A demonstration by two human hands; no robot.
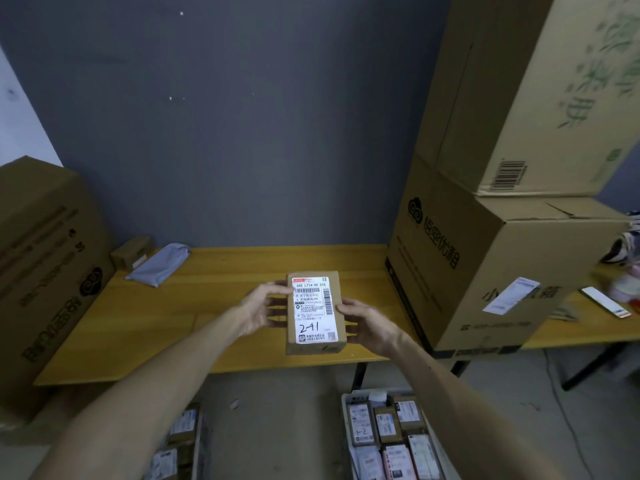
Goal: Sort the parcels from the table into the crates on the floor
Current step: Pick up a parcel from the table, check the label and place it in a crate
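Small cardboard parcel (314,311), label marked 241, held up over the table (145,327); left hand (260,308) and right hand (369,323) gripping opposite long sides. Likely stiff, light; best gripped by edges.

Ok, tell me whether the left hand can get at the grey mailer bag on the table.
Probably not right now: the left hand is gripping the labelled box. The table path to the grey mailer bag looks free.
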